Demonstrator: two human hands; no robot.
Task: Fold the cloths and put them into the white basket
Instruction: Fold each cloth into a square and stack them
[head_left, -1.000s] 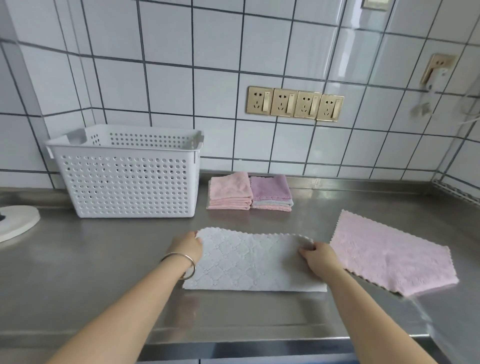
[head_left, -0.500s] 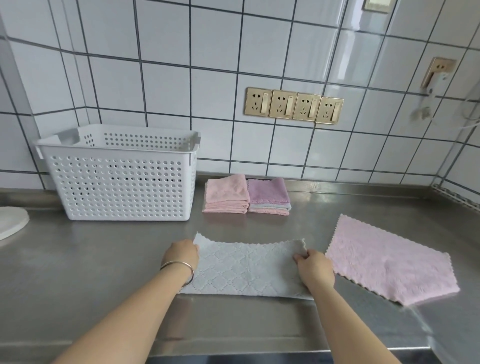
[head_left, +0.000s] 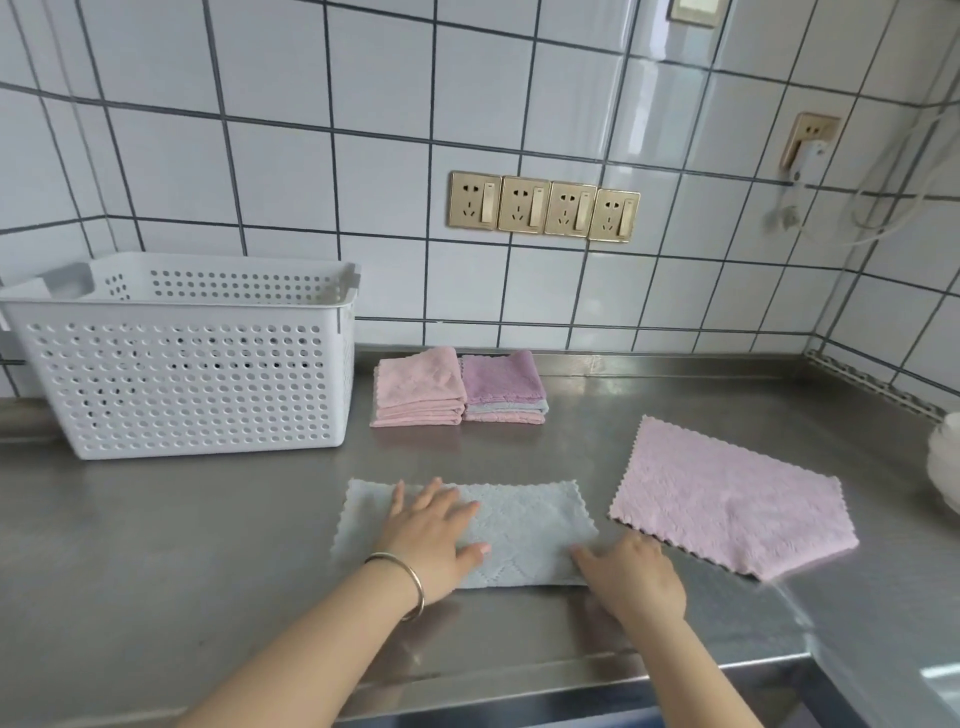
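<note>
Two folded stacks sit just right of the white basket, not yet inside. The grey cloth, in front of it, lies half-folded under the flat, open-fingered left hand; the right hand presses its corner, fingers spread. The pink cloth lies unfolded.

Colours I see on my counter

The cloth under my hands is light blue-grey with a diamond pattern and wavy edges. The flat cloth on the right is pink and fluffy with zigzag edges. One stack is pink, the other stack is purple on top with grey and pink below. The basket is white with rows of round holes. The counter is shiny grey, the tiles white with dark lines, the sockets gold. My bracelet is silver.
</note>
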